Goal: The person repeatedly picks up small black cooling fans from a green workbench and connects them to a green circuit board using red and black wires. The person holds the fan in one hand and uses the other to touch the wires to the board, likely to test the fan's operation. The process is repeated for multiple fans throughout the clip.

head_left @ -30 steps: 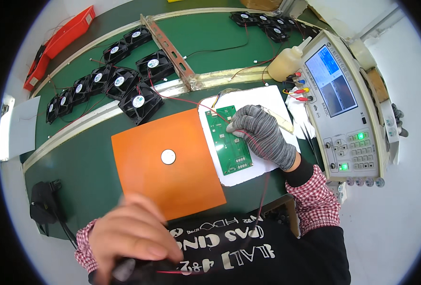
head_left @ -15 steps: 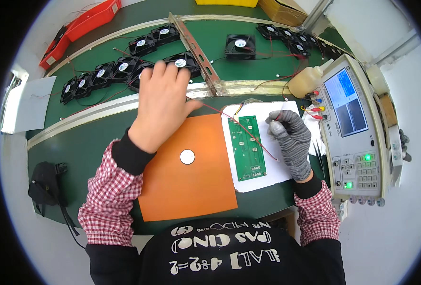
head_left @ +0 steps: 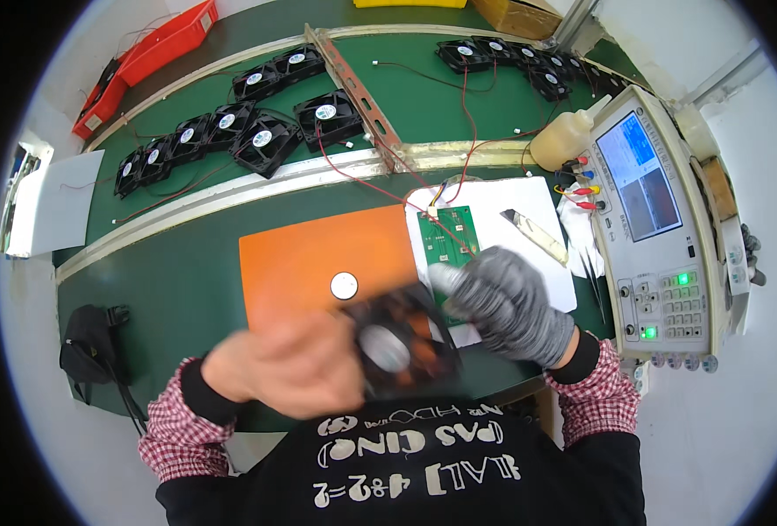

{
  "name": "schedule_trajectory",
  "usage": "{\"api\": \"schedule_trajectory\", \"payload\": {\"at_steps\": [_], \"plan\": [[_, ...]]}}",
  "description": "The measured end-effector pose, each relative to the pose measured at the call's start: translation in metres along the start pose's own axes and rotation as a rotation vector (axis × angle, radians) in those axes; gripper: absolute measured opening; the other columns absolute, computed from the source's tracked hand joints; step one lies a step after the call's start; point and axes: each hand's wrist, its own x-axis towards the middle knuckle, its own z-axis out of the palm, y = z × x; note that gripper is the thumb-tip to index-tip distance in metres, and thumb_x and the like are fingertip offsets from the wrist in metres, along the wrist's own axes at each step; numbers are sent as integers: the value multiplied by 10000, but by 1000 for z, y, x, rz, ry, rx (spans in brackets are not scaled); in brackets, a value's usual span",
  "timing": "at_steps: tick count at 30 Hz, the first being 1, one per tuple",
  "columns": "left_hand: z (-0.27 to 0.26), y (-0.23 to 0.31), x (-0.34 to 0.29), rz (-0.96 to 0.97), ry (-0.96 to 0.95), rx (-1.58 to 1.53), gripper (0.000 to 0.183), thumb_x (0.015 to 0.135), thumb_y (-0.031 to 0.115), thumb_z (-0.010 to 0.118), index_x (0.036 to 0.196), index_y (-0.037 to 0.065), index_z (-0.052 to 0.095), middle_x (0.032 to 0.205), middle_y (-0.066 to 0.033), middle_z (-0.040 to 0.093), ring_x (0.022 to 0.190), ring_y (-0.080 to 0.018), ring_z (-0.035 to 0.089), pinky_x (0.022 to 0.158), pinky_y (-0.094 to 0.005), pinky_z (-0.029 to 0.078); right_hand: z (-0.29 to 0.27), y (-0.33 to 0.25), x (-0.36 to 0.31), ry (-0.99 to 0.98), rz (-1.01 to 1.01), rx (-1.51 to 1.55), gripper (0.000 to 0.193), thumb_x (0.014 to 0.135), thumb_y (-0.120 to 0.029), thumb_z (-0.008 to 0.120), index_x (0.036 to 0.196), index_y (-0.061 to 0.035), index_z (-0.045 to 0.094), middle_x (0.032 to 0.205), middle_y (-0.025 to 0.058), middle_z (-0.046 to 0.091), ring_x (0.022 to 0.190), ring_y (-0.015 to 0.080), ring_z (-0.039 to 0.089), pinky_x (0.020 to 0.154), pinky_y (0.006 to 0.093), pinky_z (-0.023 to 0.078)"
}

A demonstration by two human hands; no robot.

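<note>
My bare left hand [head_left: 292,359], smeared by motion, is at the left side of a black cooling fan [head_left: 406,337] with a round pale label and grips it. The fan is over the near right part of the orange mat [head_left: 296,263]. My right hand [head_left: 516,307], in a grey knitted glove, has its fingers curled in, with the fingertips close to the fan's far right corner. Whatever is between those fingertips cannot be made out. A green circuit board [head_left: 448,230] lies on a white sheet, its near part hidden behind the glove and fan. Red wires [head_left: 384,188] cross it.
Several black fans [head_left: 228,123] stand in a row at back left, others [head_left: 529,57] at back right. A rusty metal bar [head_left: 353,83] divides the shelf. A utility knife [head_left: 536,237], cream bottle [head_left: 564,140], tweezers [head_left: 592,272] and test instrument [head_left: 652,228] are on the right.
My left hand has come back from the fan row to near my body, now with a fan. My right hand has moved nearer and left, uncovering the knife. The lone fan at back right has left its spot.
</note>
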Motion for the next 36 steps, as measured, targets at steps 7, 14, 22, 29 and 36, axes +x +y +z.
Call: {"api": "schedule_trajectory", "payload": {"at_steps": [7,14,22,29,36], "plan": [[-16,-52,-48,-848,-73,548,193,728,44,682,866,26,549,965,-141,525,937,-339,517,832,-443,373,-29,43,-9,-29,334,-395,223,728,-34,648,938,-64,720,885,76,601,863,278,594,752,372,497],[15,25,7,-638,-179,-158,308,601,176,754,804,48,561,917,-98,497,907,-311,515,863,-495,409,7,45,-15,50,621,362,127,820,-134,744,915,-53,722,882,85,635,845,253,607,771,370,485],[32,13,14,-959,-291,-569,906,545,309,905,1302,23,497,1247,-173,520,1161,-385,465,1009,-484,371,22,55,-21,73,518,191,131,784,-151,740,845,-54,678,866,100,608,872,290,594,821,414,465],[5,7,5,-511,-110,-97,1037,569,511,883,1370,14,448,1211,-159,579,1047,-320,546,915,-440,398,17,56,-17,31,417,164,129,787,-166,728,838,-78,649,884,68,602,895,271,586,842,403,451],[-42,3,15,-603,-16,-101,966,682,638,793,1331,-1,475,1152,-169,622,929,-298,604,827,-418,444,19,49,-14,-51,261,-218,101,783,-154,701,841,-79,667,909,76,610,923,272,583,841,410,456]]}}
